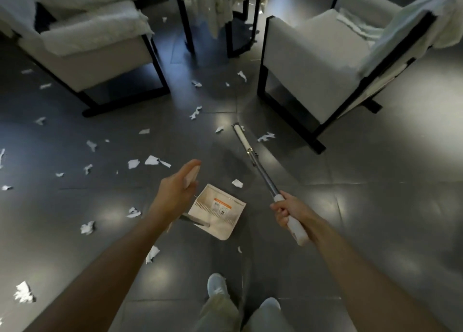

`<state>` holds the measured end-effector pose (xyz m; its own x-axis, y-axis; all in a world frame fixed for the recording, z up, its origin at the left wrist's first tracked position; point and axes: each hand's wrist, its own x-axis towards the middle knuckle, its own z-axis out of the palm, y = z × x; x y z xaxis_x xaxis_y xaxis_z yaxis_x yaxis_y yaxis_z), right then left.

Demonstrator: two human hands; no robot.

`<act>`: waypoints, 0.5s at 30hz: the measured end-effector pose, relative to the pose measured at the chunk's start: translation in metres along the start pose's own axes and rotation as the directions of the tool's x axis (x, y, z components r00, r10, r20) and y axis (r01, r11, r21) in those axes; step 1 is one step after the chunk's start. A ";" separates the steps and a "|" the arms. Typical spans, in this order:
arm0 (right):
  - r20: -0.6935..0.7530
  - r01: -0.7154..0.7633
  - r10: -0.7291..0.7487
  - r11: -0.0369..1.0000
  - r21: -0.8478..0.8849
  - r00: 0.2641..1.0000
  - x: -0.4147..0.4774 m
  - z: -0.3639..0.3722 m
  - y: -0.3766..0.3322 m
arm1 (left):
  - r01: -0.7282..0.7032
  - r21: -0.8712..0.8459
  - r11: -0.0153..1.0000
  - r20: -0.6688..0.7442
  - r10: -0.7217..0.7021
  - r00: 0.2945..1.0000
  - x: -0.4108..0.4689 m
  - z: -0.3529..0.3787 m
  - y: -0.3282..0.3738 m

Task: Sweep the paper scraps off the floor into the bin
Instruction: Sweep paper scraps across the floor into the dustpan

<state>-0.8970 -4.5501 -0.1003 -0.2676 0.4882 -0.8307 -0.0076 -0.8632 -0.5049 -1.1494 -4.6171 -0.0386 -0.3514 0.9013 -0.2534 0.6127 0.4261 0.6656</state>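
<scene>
Sweeping stance: right hand [285,209] clasps the broom [263,177] grip; left hand [175,190] grasps the dustpan [216,212] handle. The broom's long axis runs forward and leftward to its head by an armchair [300,68]. Paper scraps [152,160] lie scattered, mostly leftward; short strokes toward the pan should gather them. No bin shows.

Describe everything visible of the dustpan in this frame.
The dustpan is a cream, plastic-looking tray with two rows of comb teeth and an orange-and-white label inside. No scraps show in it. A dark metal shaft rises to a cream grip held by the left hand. Whether it touches the floor is unclear.
</scene>
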 end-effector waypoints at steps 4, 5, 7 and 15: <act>-0.080 0.039 -0.046 0.995 -0.091 0.996 0.027 -0.002 -0.044 | -0.022 -0.014 1.000 -0.013 0.022 1.000 0.031 -0.012 0.004; -0.093 0.040 -0.052 0.992 -0.120 0.994 0.035 -0.004 -0.056 | -0.029 -0.003 1.000 -0.013 0.029 1.000 0.038 -0.014 0.006; -0.117 0.036 -0.058 0.983 -0.180 0.991 0.055 -0.010 -0.082 | -0.042 0.006 0.999 -0.017 0.042 0.999 0.050 -0.016 0.011; -0.161 -0.054 -0.002 0.936 -0.347 0.987 0.161 -0.037 -0.181 | -0.032 0.135 0.990 -0.071 0.042 0.997 0.105 0.008 0.015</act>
<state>-0.9032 -4.3105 -0.1514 -0.1093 0.5045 -0.8565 0.3421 -0.7899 -0.5089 -1.1718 -4.5160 -0.0608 -0.3750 0.9104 -0.1748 0.7136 0.4039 0.5724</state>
